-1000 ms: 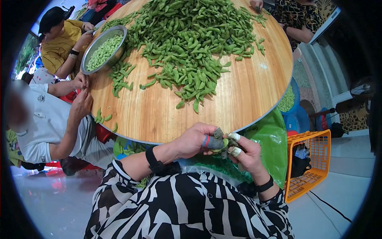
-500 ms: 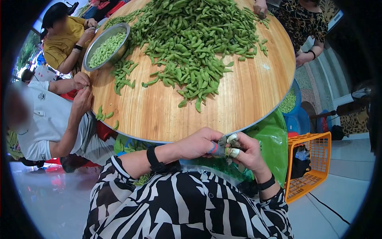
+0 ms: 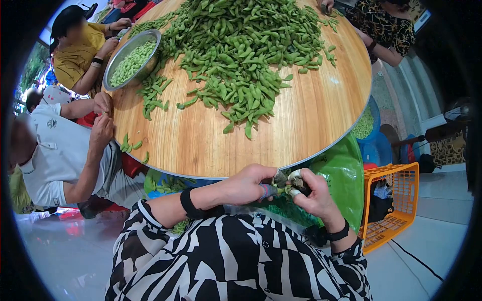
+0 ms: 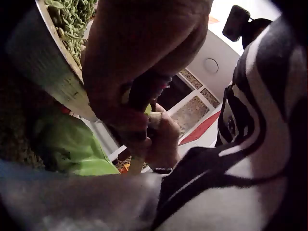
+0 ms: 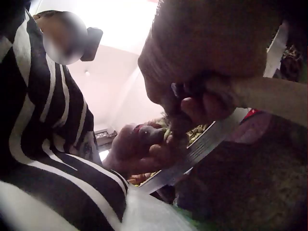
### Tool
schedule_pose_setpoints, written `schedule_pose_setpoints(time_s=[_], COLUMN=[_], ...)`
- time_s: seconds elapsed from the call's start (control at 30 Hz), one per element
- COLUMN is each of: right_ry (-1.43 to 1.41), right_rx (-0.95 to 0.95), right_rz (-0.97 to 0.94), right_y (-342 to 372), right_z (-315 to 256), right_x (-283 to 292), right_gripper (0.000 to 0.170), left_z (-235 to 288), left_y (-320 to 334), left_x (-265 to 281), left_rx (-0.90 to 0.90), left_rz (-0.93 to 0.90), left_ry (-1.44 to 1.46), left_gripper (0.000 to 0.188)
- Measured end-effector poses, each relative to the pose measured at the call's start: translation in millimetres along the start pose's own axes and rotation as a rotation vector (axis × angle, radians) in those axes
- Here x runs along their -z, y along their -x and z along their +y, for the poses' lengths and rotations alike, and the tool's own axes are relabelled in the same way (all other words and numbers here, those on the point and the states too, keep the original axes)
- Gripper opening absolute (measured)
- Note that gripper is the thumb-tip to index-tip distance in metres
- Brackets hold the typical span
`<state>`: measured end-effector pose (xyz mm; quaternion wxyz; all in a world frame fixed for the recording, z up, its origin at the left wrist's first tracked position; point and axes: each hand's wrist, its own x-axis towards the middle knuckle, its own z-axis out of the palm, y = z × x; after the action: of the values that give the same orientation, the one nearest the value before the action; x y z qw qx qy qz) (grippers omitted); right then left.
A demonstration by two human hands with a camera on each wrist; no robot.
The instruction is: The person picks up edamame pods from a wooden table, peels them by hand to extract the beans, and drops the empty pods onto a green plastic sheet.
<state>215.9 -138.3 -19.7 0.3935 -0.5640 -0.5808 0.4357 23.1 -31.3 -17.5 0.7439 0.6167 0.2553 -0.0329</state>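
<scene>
A green soybean pod (image 3: 282, 190), mostly hidden by fingers, is between my two hands just in front of the table's near edge. My left hand (image 3: 251, 183), with dark covers on its fingertips, grips one end of it. With white-wrapped thumb and finger, my right hand (image 3: 314, 194) pinches at the other end. A sliver of the pod (image 4: 148, 109) shows green in the left wrist view. On the table beyond lies a big heap of soybean pods (image 3: 236, 65).
The round wooden table (image 3: 175, 145) curves in front of me. A metal bowl (image 3: 108, 80) of shelled beans stands at its left. A green plastic sheet (image 3: 344, 185) hangs below, near an orange crate (image 3: 401, 215) and blue basins (image 3: 376, 150). Other people sit around the table.
My hands stay together at the table's edge, while their fingers shift around the pod and the right fingertips curl in more. The person at the far right has moved their arm.
</scene>
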Motion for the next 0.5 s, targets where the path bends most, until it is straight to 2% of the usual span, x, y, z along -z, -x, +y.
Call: schedule_pose_setpoints(time_s=[0.1, 0.2, 0.3, 0.37, 0.5], right_ry=[0.006, 0.034, 0.118, 0.063, 0.072], right_rx=[0.008, -0.003, 0.038, -0.027, -0.055], right_rz=[0.028, 0.002, -0.047, 0.033, 0.024], right_y=[2.7, 5.7, 4.1, 4.7, 7.0], right_z=[2.7, 6.1, 6.7, 8.6, 14.1], right_x=[-2.1, -3.0, -4.9, -10.6, -9.0], right_gripper=[0.02, 0.021, 0.022, 0.021, 0.023], left_z=[-10.5, -6.2, -3.8, 2.6, 6.5], left_y=[-2.3, -1.3, -3.3, 0.1, 5.5], left_x=[1.0, 0.8, 2.4, -1.3, -9.0], left_rx=[-0.032, -0.027, 0.045, 0.039, 0.007], left_rz=[-0.027, 0.01, -0.007, 0.022, 0.099], left_ry=[0.16, 0.188, 0.067, 0.078, 0.087], left_gripper=[0.03, 0.032, 0.036, 0.037, 0.042])
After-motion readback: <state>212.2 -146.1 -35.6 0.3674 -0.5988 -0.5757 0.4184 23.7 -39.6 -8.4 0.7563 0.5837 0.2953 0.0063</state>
